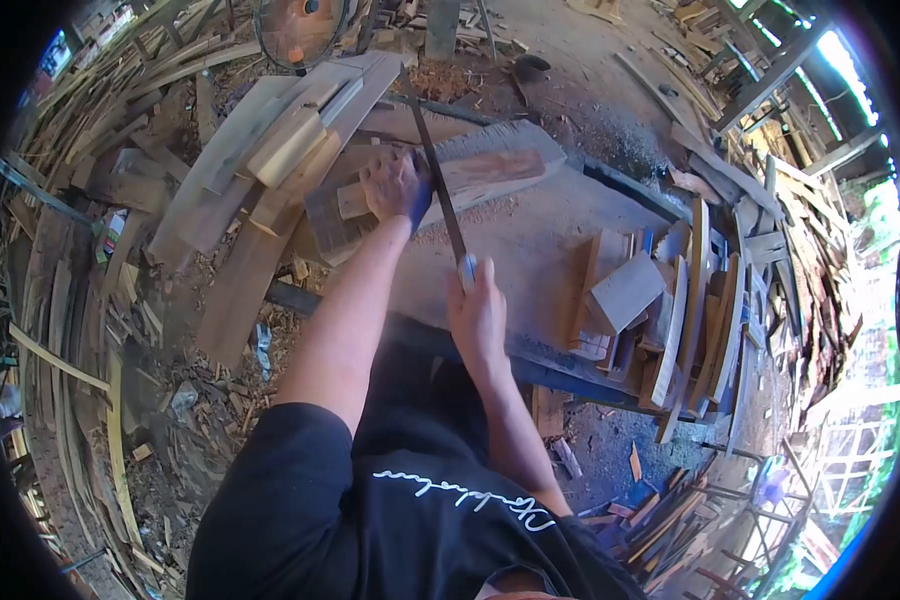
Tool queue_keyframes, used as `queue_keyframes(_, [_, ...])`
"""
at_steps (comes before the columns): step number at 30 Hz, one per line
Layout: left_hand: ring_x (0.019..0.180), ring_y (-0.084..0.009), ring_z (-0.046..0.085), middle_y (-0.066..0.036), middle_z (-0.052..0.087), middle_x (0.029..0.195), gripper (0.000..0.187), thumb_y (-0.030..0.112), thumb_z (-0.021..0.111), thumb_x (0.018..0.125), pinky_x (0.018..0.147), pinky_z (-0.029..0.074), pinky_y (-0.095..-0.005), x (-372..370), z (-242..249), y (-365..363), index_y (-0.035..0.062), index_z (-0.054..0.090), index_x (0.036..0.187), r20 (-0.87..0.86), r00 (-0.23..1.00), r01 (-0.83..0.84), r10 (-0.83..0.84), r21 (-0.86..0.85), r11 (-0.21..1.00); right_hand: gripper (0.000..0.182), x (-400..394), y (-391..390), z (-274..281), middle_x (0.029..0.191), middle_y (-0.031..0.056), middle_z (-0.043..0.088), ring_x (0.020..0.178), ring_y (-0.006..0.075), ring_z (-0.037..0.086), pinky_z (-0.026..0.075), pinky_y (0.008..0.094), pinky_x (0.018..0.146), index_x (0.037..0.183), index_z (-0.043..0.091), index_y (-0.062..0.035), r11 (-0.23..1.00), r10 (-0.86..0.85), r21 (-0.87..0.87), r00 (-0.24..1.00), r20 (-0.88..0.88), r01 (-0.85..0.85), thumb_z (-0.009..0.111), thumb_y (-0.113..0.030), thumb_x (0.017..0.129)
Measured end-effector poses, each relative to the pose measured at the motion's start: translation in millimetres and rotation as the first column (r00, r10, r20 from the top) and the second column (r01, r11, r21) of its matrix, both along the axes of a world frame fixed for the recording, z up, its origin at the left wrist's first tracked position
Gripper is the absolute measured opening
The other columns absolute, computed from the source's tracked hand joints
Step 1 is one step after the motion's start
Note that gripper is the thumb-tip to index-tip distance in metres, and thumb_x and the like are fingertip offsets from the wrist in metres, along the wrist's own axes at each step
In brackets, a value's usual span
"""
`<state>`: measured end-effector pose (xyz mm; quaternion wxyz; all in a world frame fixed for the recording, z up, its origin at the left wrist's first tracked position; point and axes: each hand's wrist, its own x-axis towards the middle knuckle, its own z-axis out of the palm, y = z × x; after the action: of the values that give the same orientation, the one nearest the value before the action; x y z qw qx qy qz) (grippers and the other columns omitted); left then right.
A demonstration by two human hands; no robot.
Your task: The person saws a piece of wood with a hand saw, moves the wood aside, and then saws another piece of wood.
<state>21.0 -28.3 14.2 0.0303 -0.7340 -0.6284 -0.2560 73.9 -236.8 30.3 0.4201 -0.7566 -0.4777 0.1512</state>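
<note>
My right hand [478, 310] is closed around the pale handle of a long, narrow, dark-bladed tool [442, 190]. Its blade points away from me and crosses over a thick wooden slab [525, 140] on the worktable. Just left of the blade, my left hand [395, 187] bears down with bent fingers on a flat piece of wood [352, 200] lying on that slab. A reddish-brown patch [500, 170] marks the slab's top to the right of the blade. My left palm and the underside of its grip are hidden.
Stacked boards [290, 150] lean at the table's left. Cut blocks [625, 292] and curved wooden strips [685, 320] crowd the right end of the worktable [540, 240]. A fan [302, 30] stands beyond. Scrap wood [60, 330] and shavings cover the floor.
</note>
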Motion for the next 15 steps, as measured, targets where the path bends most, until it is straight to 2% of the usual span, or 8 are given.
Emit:
queue_keyframes(2, [0.11, -0.0304, 0.058, -0.01, 0.067, 0.108, 0.029, 0.035, 0.052, 0.092, 0.094, 0.041, -0.0464, -1, -5, 3, 0.0182, 0.068, 0.108, 0.016, 1.0, 0.011, -0.011, -0.013, 1.0, 0.023, -5, -49, -4, 0.083, 0.0298, 0.063, 0.081, 0.0517, 0.062, 0.05, 0.0525, 0.063, 0.099, 0.047, -0.002, 0.997, -0.014, 0.079, 0.998, -0.066, 0.02, 0.064, -0.016, 0.094])
queue_keyframes(4, [0.111, -0.0301, 0.058, -0.01, 0.067, 0.109, 0.029, 0.036, 0.052, 0.092, 0.095, 0.041, -0.0463, -2, -8, 7, 0.0186, 0.069, 0.109, 0.027, 0.999, 0.02, -0.019, -0.036, 0.999, 0.023, -10, -86, 6, 0.083, 0.0291, 0.064, 0.083, 0.0519, 0.062, 0.051, 0.0513, 0.063, 0.101, 0.047, -0.0019, 1.0, -0.025, 0.008, 0.997, -0.074, 0.026, 0.064, -0.014, 0.093])
queue_keyframes(7, [0.11, -0.0267, 0.056, -0.008, 0.068, 0.106, 0.029, 0.033, 0.053, 0.089, 0.094, 0.037, -0.0436, -3, -11, 5, 0.0184, 0.07, 0.108, -0.015, 0.997, 0.072, -0.072, -0.006, 0.997, 0.023, -8, -72, -3, 0.083, 0.029, 0.063, 0.081, 0.0522, 0.061, 0.05, 0.0519, 0.062, 0.101, 0.047, -0.0021, 0.999, -0.024, 0.037, 0.998, -0.058, 0.026, 0.064, -0.016, 0.094])
queue_keyframes(8, [0.11, -0.027, 0.056, -0.008, 0.068, 0.106, 0.028, 0.033, 0.054, 0.089, 0.094, 0.037, -0.0439, -2, -6, 2, 0.0184, 0.07, 0.107, 0.034, 0.997, 0.076, -0.076, 0.002, 0.997, 0.023, -8, -47, -5, 0.08, 0.0294, 0.062, 0.078, 0.0519, 0.061, 0.048, 0.0532, 0.061, 0.1, 0.046, -0.0026, 0.996, -0.04, 0.078, 0.999, -0.019, 0.042, 0.063, -0.016, 0.094])
queue_keyframes(10, [0.11, -0.0274, 0.056, -0.009, 0.068, 0.107, 0.028, 0.033, 0.055, 0.088, 0.094, 0.038, -0.0442, -3, -5, 0, 0.0185, 0.07, 0.106, 0.074, 0.994, 0.075, -0.076, 0.022, 0.997, 0.023, 3, 7, -9, 0.076, 0.0298, 0.061, 0.075, 0.0514, 0.06, 0.047, 0.055, 0.059, 0.098, 0.044, -0.0032, 0.999, 0.013, 0.042, 1.0, -0.009, -0.012, 0.062, -0.017, 0.094])
queue_keyframes(12, [0.109, -0.0282, 0.057, -0.009, 0.068, 0.107, 0.027, 0.033, 0.056, 0.087, 0.095, 0.038, -0.0445, -1, -16, 9, 0.0186, 0.071, 0.105, 0.055, 0.998, 0.013, -0.016, 0.054, 0.998, 0.024, 1, 7, -6, 0.075, 0.03, 0.061, 0.074, 0.0512, 0.06, 0.046, 0.0557, 0.059, 0.097, 0.044, -0.0031, 0.998, 0.009, 0.06, 1.0, -0.022, -0.007, 0.063, -0.017, 0.094])
queue_keyframes(13, [0.109, -0.0282, 0.057, -0.009, 0.068, 0.107, 0.027, 0.033, 0.056, 0.087, 0.095, 0.038, -0.0445, 1, -6, 8, 0.0186, 0.071, 0.105, 0.057, 0.998, 0.018, -0.022, 0.062, 0.998, 0.024, 3, 6, -6, 0.073, 0.0302, 0.06, 0.073, 0.0509, 0.06, 0.045, 0.0564, 0.058, 0.096, 0.043, -0.0031, 0.998, 0.003, 0.06, 1.0, -0.017, -0.002, 0.063, -0.017, 0.093])
queue_keyframes(15, [0.109, -0.0283, 0.058, -0.009, 0.068, 0.108, 0.028, 0.034, 0.056, 0.087, 0.095, 0.039, -0.0445, 2, 2, 2, 0.0188, 0.071, 0.105, 0.078, 0.997, -0.001, 0.006, -0.058, 0.998, 0.025, -5, -41, -16, 0.074, 0.0293, 0.062, 0.076, 0.0507, 0.062, 0.049, 0.0522, 0.059, 0.098, 0.045, -0.002, 0.991, -0.025, 0.133, 0.999, -0.019, 0.027, 0.064, -0.017, 0.094])
